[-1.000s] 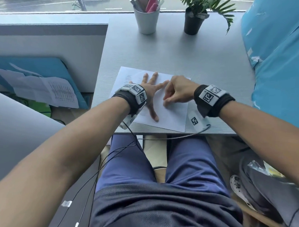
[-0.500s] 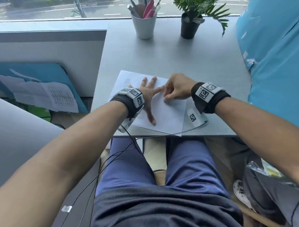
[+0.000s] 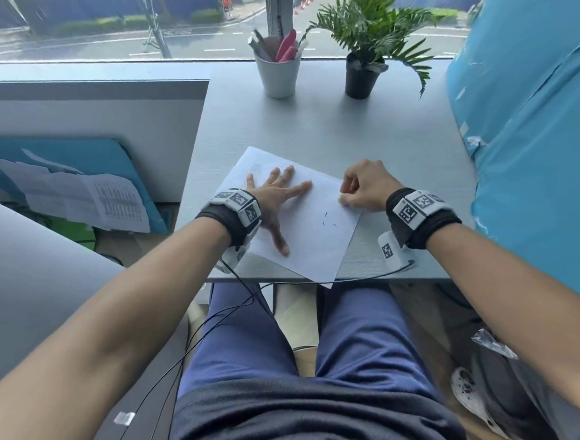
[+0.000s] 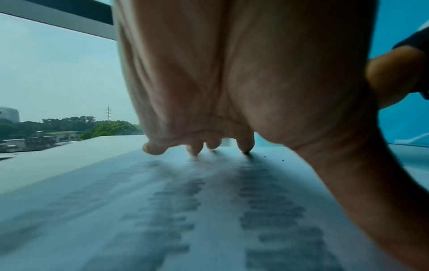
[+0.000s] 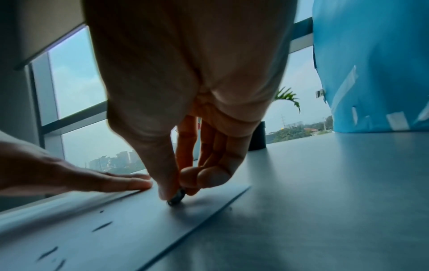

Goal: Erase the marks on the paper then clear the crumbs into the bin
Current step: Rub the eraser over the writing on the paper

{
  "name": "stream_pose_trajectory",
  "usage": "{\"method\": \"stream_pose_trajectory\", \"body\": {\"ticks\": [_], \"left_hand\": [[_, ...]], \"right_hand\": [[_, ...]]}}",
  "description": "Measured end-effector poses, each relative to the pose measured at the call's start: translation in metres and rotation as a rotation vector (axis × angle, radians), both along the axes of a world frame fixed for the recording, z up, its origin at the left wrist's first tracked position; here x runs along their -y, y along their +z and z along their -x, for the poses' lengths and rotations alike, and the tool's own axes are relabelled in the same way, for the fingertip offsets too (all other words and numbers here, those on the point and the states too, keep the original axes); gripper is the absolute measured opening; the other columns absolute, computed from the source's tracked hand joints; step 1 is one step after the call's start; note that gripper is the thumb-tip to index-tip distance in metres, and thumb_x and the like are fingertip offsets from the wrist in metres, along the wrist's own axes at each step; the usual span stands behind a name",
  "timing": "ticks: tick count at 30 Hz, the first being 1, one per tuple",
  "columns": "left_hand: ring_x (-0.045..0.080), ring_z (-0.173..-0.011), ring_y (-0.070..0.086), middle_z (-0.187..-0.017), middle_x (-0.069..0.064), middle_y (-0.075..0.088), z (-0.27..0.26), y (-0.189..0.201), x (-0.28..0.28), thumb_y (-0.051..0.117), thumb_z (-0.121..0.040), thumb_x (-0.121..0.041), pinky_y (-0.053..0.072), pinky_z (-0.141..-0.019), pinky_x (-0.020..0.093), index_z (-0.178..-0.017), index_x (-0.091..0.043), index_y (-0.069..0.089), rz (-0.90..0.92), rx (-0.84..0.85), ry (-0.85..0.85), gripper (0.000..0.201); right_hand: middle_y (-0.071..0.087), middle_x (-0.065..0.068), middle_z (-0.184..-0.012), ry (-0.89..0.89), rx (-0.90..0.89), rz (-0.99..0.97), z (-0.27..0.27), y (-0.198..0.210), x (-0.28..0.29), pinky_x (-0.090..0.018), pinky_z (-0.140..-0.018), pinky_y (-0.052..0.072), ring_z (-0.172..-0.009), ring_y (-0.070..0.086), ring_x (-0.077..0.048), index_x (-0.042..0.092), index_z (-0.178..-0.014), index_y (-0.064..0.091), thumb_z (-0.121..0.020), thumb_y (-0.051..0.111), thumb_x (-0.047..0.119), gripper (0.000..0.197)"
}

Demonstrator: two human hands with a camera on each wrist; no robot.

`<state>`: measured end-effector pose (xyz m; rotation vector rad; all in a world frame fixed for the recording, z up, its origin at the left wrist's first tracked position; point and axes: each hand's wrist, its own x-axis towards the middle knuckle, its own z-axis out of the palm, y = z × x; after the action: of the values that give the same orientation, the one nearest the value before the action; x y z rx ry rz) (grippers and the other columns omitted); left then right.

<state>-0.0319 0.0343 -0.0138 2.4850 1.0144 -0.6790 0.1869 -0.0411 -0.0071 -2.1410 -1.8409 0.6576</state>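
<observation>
Under the right hand (image 5: 185, 128), eraser (image 5: 176, 197) touches paper (image 5: 139, 220).

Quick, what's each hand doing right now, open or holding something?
Left hand: open, fingers spread flat, pressing on the paper.
Right hand: pinching a small eraser against the paper near its right edge.

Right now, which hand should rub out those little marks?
Probably the right hand: it pinches the eraser, pressed on the paper beside the marks. The left hand lies flat, pinning the paper.
</observation>
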Motion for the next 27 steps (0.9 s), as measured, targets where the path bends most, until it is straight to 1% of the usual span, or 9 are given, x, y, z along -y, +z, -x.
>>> {"method": "stream_pose_trajectory", "body": {"ticks": [6, 10, 14, 17, 20, 22, 23, 25, 27], "left_hand": [[0.024, -0.148, -0.019, -0.163, 0.000, -0.016, 0.024, 0.010, -0.014, 0.091, -0.045, -0.055, -0.009, -0.108, 0.072, -0.155, -0.039, 0.002, -0.126, -0.006, 0.041, 0.143], [0.025, -0.151, -0.006, -0.164, 0.005, -0.004, 0.029, 0.020, -0.019, 0.090, -0.062, -0.040, -0.002, -0.111, 0.069, -0.156, -0.032, 0.012, -0.253, -0.019, 0.092, 0.123], [0.028, -0.141, 0.028, -0.154, 0.009, 0.030, 0.020, 0.019, -0.008, 0.073, -0.082, -0.021, 0.024, -0.113, 0.060, -0.148, -0.024, 0.036, -0.401, 0.110, 0.180, 0.076], [0.026, -0.126, 0.046, -0.137, 0.007, 0.049, 0.011, 0.013, 0.015, 0.068, -0.087, -0.036, 0.042, -0.104, 0.046, -0.136, -0.016, 0.051, -0.339, 0.247, 0.319, 0.055], [0.026, -0.114, 0.050, -0.127, 0.010, 0.052, 0.005, 0.003, 0.039, 0.069, -0.071, -0.069, 0.046, -0.100, 0.043, -0.124, -0.009, 0.053, -0.228, 0.189, 0.317, 0.081], [0.033, -0.126, 0.041, -0.137, 0.016, 0.041, 0.004, -0.005, 0.052, 0.067, -0.049, -0.087, 0.042, -0.103, 0.054, -0.134, -0.009, 0.041, -0.150, 0.115, 0.333, 0.118], [0.038, -0.138, 0.027, -0.149, 0.021, 0.025, 0.003, -0.009, 0.056, 0.066, -0.043, -0.089, 0.034, -0.108, 0.061, -0.144, -0.008, 0.029, -0.101, 0.093, 0.341, 0.135], [0.040, -0.148, -0.006, -0.161, 0.017, -0.011, 0.001, -0.014, 0.058, 0.067, -0.046, -0.088, 0.013, -0.113, 0.068, -0.154, -0.010, 0.002, -0.049, 0.080, 0.279, 0.148], [0.036, -0.148, -0.016, -0.161, 0.011, -0.020, 0.003, -0.011, 0.051, 0.067, -0.053, -0.085, 0.004, -0.114, 0.067, -0.156, -0.014, -0.007, -0.048, 0.102, 0.148, 0.145]], "right_hand": [[0.069, -0.001, -0.077, 0.024, -0.035, 0.053, 0.006, 0.000, 0.029, -0.022, -0.065, 0.053, -0.074, 0.066, -0.014, 0.011, -0.079, 0.072, -0.076, 0.079, 0.019, 0.011], [0.067, 0.002, -0.077, 0.093, -0.066, 0.077, 0.029, -0.002, 0.045, -0.020, -0.064, 0.053, -0.074, 0.066, -0.012, 0.012, -0.080, 0.071, -0.077, 0.078, 0.020, 0.011], [0.066, 0.001, -0.079, 0.111, -0.097, 0.010, 0.060, -0.009, 0.054, -0.027, -0.070, 0.057, -0.074, 0.065, -0.014, 0.011, -0.082, 0.068, -0.079, 0.075, 0.020, 0.012], [0.067, -0.001, -0.078, 0.130, -0.100, -0.029, 0.077, -0.012, 0.053, -0.031, -0.071, 0.058, -0.073, 0.064, -0.015, 0.011, -0.082, 0.068, -0.080, 0.075, 0.020, 0.011], [0.068, -0.002, -0.081, 0.074, -0.064, -0.101, 0.064, -0.006, 0.039, -0.032, -0.075, 0.057, -0.075, 0.064, -0.016, 0.011, -0.085, 0.069, -0.081, 0.074, 0.017, 0.009], [0.069, -0.002, -0.082, 0.035, -0.010, -0.095, 0.047, 0.000, 0.029, -0.032, -0.078, 0.057, -0.076, 0.064, -0.015, 0.010, -0.087, 0.071, -0.082, 0.073, 0.015, 0.007], [0.068, -0.001, -0.081, 0.036, 0.000, -0.073, 0.041, 0.002, 0.027, -0.033, -0.078, 0.057, -0.076, 0.064, -0.015, 0.011, -0.086, 0.073, -0.081, 0.073, 0.014, 0.006], [0.068, 0.000, -0.079, 0.063, 0.009, -0.038, 0.038, 0.003, 0.029, -0.033, -0.077, 0.058, -0.075, 0.064, -0.014, 0.012, -0.083, 0.074, -0.079, 0.073, 0.013, 0.004], [0.069, -0.001, -0.081, 0.107, 0.033, -0.017, 0.043, 0.003, 0.034, -0.031, -0.075, 0.058, -0.075, 0.064, -0.015, 0.013, -0.082, 0.075, -0.078, 0.074, 0.013, 0.004]]}}
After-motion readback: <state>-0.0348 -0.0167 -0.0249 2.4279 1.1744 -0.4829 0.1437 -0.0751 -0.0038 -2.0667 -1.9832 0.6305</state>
